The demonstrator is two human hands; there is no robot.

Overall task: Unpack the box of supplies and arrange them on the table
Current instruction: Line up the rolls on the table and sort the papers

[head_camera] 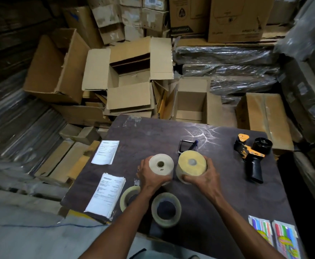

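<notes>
While held side by side over the middle of the dark tabletop (218, 193), two thick rolls nearly touching, cores facing up. Left hand (149, 176) curled round the near side of the pale cream roll (161, 165); grip closed on it, thumb and fingers wrapping the wall. Right hand (203, 176) curled round the yellower roll (191, 165); grip likewise closed on it. Cannot tell whether either roll rests on the surface or hangs just above it.

Just nearer than the hands: two clear tape rings lying flat, one under the left forearm (129, 197), a larger one (166, 208) between the forearms. Just behind the yellower roll: a small rectangular metal-framed item (183, 145), partly hidden, with a blue pen (193, 145) beside it.

Left side of tabletop: two stacks of printed paper, far stack (105, 152) and near stack (106, 196), apart from each other, both close to the left edge. Right side, well apart from the rolls: black and orange tape dispenser (252, 156) on its side, handle pointing toward the near edge. Near right corner: two packets of coloured pens (274, 236), side by side.

Beyond the far edge: open cardboard box (130, 75), flaps spread, among other open and flattened cartons; small open box (192, 101) to its right. Plastic-wrapped bundles (227, 62) stacked at right rear.
</notes>
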